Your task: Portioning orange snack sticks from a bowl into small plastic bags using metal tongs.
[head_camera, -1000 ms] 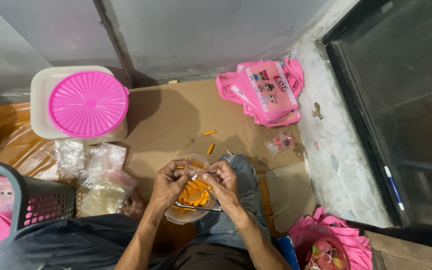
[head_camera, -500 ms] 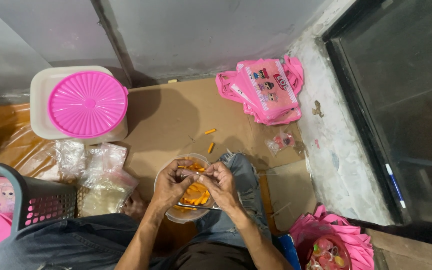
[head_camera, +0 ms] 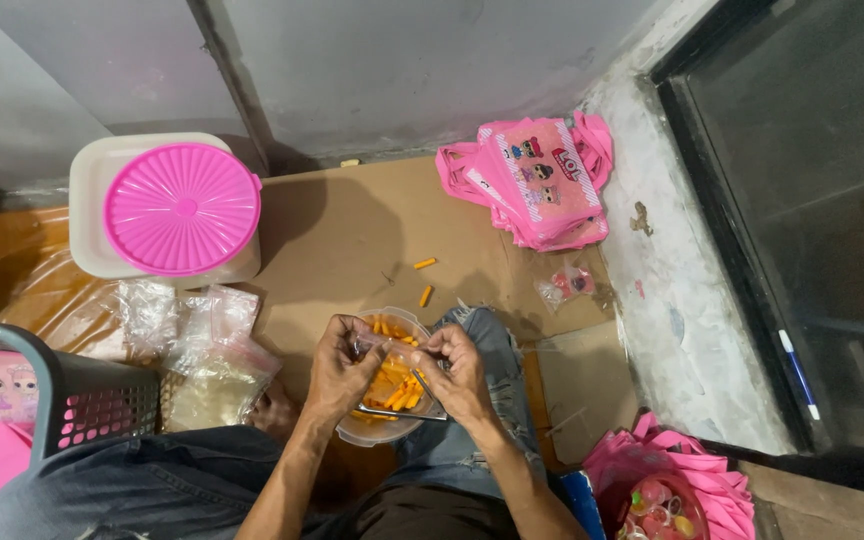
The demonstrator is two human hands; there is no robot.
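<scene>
I sit on the floor with a clear plastic bowl [head_camera: 404,322] of orange stick-shaped snacks [head_camera: 395,385] between my knees. My left hand [head_camera: 340,368] and my right hand [head_camera: 459,370] meet just above the bowl, each pinching an edge of a small clear plastic bag [head_camera: 398,348] held between them. A metal utensil [head_camera: 397,413] lies across the bowl's near side. Two loose orange sticks [head_camera: 425,264] lie on the brown cardboard [head_camera: 352,230] beyond the bowl.
A white tub with a round pink lid [head_camera: 183,207] stands at the back left. Clear plastic bags [head_camera: 202,350] lie beside a grey basket [head_camera: 72,395] at the left. Pink printed bags [head_camera: 537,185] lie at the back right; more pink bags [head_camera: 672,490] sit at the bottom right by a dark glass door [head_camera: 812,200].
Both hands stay together over the bowl, with only slight finger movement on the small clear bag. Nothing else has shifted.
</scene>
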